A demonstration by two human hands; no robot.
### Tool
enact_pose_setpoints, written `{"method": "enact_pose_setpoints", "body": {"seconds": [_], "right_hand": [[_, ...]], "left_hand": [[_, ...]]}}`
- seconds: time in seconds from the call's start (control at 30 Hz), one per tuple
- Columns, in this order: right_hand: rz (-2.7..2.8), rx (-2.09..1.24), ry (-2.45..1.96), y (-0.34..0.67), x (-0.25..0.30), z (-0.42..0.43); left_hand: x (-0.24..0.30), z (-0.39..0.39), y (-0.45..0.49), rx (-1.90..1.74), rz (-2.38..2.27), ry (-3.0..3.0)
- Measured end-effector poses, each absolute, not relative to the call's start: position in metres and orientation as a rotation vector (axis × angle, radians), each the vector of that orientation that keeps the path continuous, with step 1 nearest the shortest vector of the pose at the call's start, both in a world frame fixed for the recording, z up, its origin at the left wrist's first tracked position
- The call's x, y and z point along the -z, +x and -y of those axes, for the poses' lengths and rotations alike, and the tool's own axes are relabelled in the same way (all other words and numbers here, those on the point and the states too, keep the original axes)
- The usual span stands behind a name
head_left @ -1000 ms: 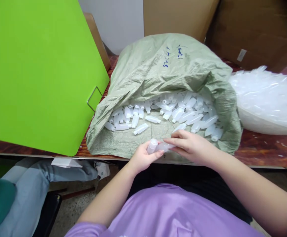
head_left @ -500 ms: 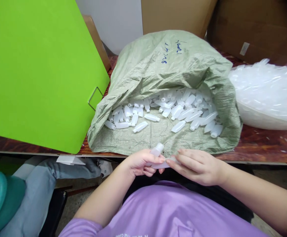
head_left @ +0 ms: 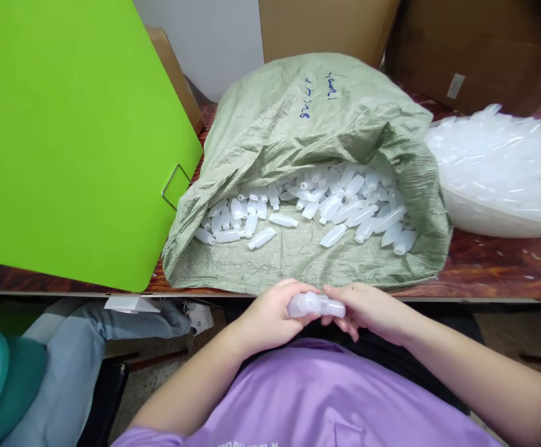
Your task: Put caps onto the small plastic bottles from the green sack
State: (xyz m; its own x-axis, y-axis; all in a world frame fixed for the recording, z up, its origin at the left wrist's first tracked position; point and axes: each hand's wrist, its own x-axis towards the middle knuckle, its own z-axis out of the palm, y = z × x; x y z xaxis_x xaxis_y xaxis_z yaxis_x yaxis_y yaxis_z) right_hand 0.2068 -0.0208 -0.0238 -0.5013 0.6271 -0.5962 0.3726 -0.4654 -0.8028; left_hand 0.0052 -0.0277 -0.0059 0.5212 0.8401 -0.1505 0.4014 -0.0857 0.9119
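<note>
My left hand [head_left: 274,315] is closed around a couple of small translucent white plastic bottles [head_left: 311,304], held at the table's front edge. Their narrow neck ends stick out to the right. My right hand [head_left: 373,311] curls at that right end, its fingers partly above and partly below the bottles; the exact contact is hard to make out. Just beyond my hands lies a pale green woven sack [head_left: 298,261] with its mouth facing me. Inside it is a heap of loose bottles of the same kind [head_left: 345,208], a few lying apart near the opening.
A large bright green board [head_left: 75,143] stands on the left, with a wire loop at its edge. To the right is a full clear plastic bag [head_left: 503,174]. Cardboard boxes [head_left: 479,56] line the back. A teal tub [head_left: 17,379] and another person's leg [head_left: 70,366] are lower left.
My left hand has turned over, so the bottles now point right instead of one standing up. My right hand has rotated, its fingers dropping below the bottles. The view has shifted slightly.
</note>
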Motion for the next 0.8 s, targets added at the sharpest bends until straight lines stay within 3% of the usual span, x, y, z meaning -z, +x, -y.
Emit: {"method": "enact_pose_setpoints", "body": {"seconds": [0.2, 0.27, 0.37, 0.53, 0.8], "right_hand": [[1.659, -1.246, -1.249, 0.212, 0.032, 0.037], [1.785, -1.206, -1.248, 0.214, 0.029, 0.040], [1.759, -1.422, -1.332, 0.214, 0.027, 0.043], [1.970, -1.021, -1.264, 0.213, 0.031, 0.048], [1.572, -1.660, -1.280, 0.203, 0.036, 0.052]], "left_hand": [[0.003, 0.024, 0.002, -0.601, -1.192, 1.776], [0.004, 0.024, 0.002, -0.585, -1.169, 1.753], [0.006, 0.025, 0.002, -0.573, -1.114, 1.754], [0.010, 0.028, 0.004, -0.581, -1.131, 1.675], [0.014, 0.038, 0.004, -0.552, -1.109, 1.775]]}}
